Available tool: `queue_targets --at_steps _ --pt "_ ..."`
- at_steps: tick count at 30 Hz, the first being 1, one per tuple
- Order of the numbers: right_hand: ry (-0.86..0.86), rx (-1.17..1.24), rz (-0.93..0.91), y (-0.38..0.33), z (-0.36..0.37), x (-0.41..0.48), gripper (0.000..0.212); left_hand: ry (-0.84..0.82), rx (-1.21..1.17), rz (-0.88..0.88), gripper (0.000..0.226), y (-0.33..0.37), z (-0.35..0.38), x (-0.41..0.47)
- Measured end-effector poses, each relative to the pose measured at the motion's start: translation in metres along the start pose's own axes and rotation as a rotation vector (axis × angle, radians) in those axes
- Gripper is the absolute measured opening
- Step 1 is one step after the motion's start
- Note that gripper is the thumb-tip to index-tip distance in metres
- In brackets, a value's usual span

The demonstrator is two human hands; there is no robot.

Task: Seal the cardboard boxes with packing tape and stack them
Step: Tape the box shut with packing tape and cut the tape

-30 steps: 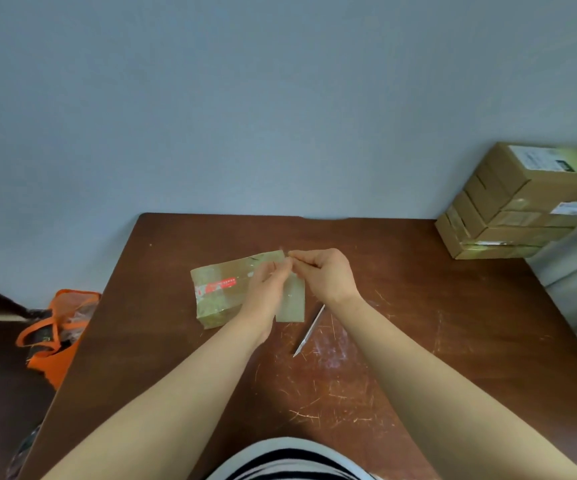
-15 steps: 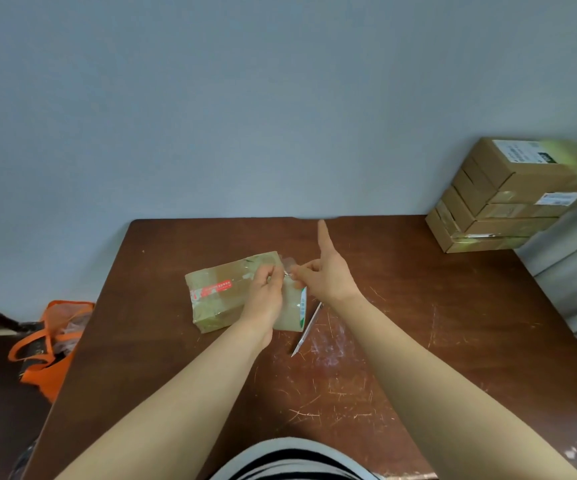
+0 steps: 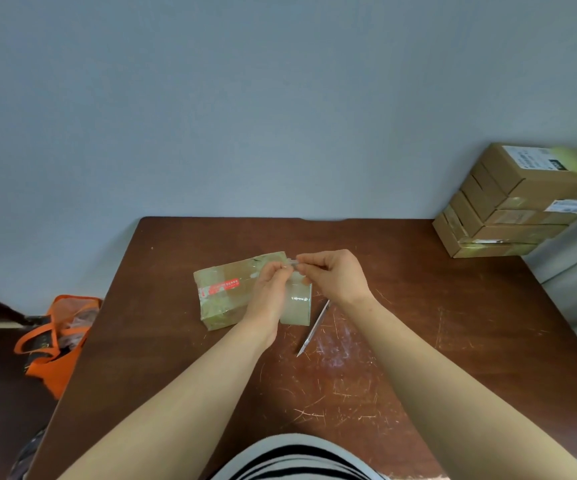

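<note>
A small flat cardboard box [image 3: 226,289] wrapped in shiny tape, with a red label, lies on the brown table [image 3: 418,334]. A roll of clear packing tape [image 3: 297,306] stands just right of it, partly hidden by my hands. My left hand [image 3: 269,292] and my right hand [image 3: 335,278] meet above the roll, and both pinch the clear tape end between fingertips. A slim metal cutter [image 3: 313,329] lies on the table below my right wrist.
A stack of several sealed cardboard boxes [image 3: 508,209] stands at the table's far right corner against the wall. An orange bag [image 3: 58,337] sits on the floor left of the table. The tabletop is scratched near the front.
My right index finger, which pointed up half a second ago, has curled back down. Both hands again pinch the tape end above the roll. The box has not moved.
</note>
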State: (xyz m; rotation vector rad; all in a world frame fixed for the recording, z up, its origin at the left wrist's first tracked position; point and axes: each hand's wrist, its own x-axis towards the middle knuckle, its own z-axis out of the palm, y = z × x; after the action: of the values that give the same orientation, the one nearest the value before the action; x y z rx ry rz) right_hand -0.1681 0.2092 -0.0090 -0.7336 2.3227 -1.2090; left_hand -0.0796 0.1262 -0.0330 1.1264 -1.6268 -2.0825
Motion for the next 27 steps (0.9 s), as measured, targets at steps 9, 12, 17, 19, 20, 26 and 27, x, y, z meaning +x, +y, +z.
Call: queue_targets --at_steps 9,12,17,19,20,26,27 --pt "-0.004 -0.295 -0.074 -0.005 0.006 0.0 0.018 -0.035 0.082 0.065 0.012 -0.006 0.001 -0.001" --pt "-0.035 -0.262 -0.042 -0.006 0.01 -0.003 0.023 -0.017 0.122 0.062 0.009 -0.005 0.002 -0.001" --pt "-0.049 -0.29 0.009 -0.006 0.011 -0.008 0.024 -0.074 -0.005 -0.001 0.065 0.0 -0.006 -0.001" --pt "-0.039 -0.301 0.012 -0.006 0.011 -0.009 0.024 -0.098 0.025 0.029 0.049 0.004 -0.008 -0.004" --pt "-0.034 -0.306 0.014 -0.007 0.011 -0.009 0.025 -0.1 0.014 0.033 0.039 0.005 -0.009 -0.007" --pt "-0.077 -0.243 0.024 -0.002 0.016 -0.004 0.027 -0.039 0.112 0.068 0.009 -0.003 -0.012 -0.006" --pt "-0.059 -0.187 0.029 -0.001 0.017 -0.004 0.026 -0.016 0.128 0.067 0.011 -0.006 -0.013 -0.005"
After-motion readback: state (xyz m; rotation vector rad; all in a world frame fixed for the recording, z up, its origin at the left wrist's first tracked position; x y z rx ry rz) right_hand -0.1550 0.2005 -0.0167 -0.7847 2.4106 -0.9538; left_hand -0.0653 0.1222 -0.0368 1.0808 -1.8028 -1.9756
